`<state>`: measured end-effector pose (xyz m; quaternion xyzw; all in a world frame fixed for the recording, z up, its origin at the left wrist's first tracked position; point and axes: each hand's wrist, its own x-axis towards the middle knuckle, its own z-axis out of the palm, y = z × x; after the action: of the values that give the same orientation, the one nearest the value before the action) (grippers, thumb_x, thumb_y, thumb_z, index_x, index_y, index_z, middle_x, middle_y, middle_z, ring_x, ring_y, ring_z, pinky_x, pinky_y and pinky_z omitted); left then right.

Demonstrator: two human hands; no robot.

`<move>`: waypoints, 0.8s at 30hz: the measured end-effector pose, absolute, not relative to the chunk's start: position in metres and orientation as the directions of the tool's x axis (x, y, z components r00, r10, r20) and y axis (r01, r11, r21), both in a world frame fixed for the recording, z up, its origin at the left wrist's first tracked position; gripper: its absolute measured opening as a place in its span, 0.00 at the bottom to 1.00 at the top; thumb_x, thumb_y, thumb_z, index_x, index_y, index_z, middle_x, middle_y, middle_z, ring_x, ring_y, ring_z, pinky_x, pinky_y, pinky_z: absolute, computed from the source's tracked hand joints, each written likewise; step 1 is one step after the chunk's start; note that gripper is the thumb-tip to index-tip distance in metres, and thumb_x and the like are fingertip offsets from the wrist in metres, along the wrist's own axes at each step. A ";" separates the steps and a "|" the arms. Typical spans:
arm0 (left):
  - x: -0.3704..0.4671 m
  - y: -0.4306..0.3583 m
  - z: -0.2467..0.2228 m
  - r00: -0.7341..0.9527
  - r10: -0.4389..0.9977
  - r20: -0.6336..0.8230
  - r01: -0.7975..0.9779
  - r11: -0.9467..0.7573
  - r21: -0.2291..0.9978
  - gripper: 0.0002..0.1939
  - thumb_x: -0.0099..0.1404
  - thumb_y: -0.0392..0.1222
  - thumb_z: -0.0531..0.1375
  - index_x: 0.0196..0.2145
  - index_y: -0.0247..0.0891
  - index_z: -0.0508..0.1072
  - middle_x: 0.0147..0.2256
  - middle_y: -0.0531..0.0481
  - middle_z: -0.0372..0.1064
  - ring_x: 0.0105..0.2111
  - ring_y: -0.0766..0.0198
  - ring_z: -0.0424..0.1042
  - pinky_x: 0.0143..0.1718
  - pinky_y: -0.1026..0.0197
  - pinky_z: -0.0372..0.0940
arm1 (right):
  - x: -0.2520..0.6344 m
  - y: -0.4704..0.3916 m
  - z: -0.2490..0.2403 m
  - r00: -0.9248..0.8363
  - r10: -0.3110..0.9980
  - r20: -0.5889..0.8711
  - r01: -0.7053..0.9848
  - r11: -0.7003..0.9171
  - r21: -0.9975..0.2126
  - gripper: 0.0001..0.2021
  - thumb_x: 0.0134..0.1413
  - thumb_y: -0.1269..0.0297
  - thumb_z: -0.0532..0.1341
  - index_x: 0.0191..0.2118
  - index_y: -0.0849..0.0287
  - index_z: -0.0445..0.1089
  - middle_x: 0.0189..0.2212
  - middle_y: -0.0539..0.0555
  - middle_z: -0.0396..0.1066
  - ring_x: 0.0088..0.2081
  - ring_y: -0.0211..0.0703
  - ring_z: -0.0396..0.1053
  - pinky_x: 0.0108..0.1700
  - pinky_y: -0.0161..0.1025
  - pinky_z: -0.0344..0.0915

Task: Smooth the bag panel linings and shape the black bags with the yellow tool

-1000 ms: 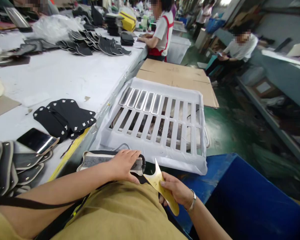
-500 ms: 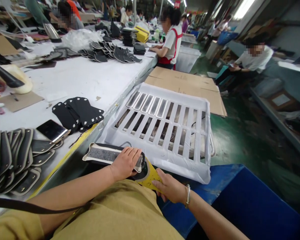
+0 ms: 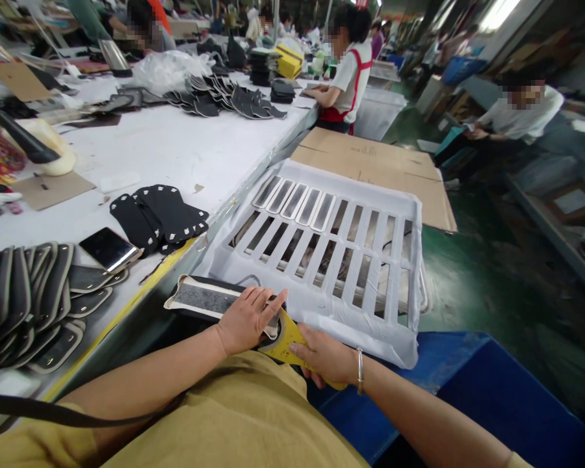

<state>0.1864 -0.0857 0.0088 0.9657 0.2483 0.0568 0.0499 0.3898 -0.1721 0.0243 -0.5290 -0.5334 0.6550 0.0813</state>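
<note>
A long grey panel with a pale cloth border (image 3: 202, 296) lies on a dark block in front of my body. My left hand (image 3: 246, 318) grips the panel's right end, fingers bent over it and the index finger reaching towards its far corner. My right hand (image 3: 324, 354) is wrapped around a yellow handle (image 3: 288, 333) with dark specks, close against that same end. What the handle belongs to is mostly hidden by my hands. Just beyond, a white slotted rack (image 3: 292, 253) holds several grey strips with white edges (image 3: 295, 201) in its far-left slots.
On the white table (image 3: 175, 143) at left lie stacked dark panels (image 3: 34, 299), a phone (image 3: 110, 249) and black pieces with white tabs (image 3: 160, 214). Cardboard (image 3: 375, 166) lies behind the rack. A blue bin (image 3: 448, 364) stands at right. One person (image 3: 344, 78) works at the table's far edge; another (image 3: 521, 117) sits right.
The view has shifted slightly left. My left index finger has lifted and straightened towards the panel's far corner. My right hand keeps its hold on the yellow handle.
</note>
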 end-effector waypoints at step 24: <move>0.176 -0.078 0.016 0.893 0.449 -0.015 0.438 -0.862 0.254 0.50 0.52 0.45 0.62 0.64 0.34 0.38 0.56 0.34 0.53 0.55 0.45 0.53 0.57 0.45 0.45 | 0.379 -0.168 0.023 -0.443 0.578 -0.686 0.379 -0.573 -0.727 0.09 0.61 0.55 0.49 0.37 0.55 0.51 0.19 0.46 0.65 0.13 0.34 0.60 0.12 0.31 0.57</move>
<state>0.1757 -0.0775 0.0160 0.9647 0.2300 0.0224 0.1262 0.3794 -0.1682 0.0231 -0.5232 -0.4570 0.7160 0.0694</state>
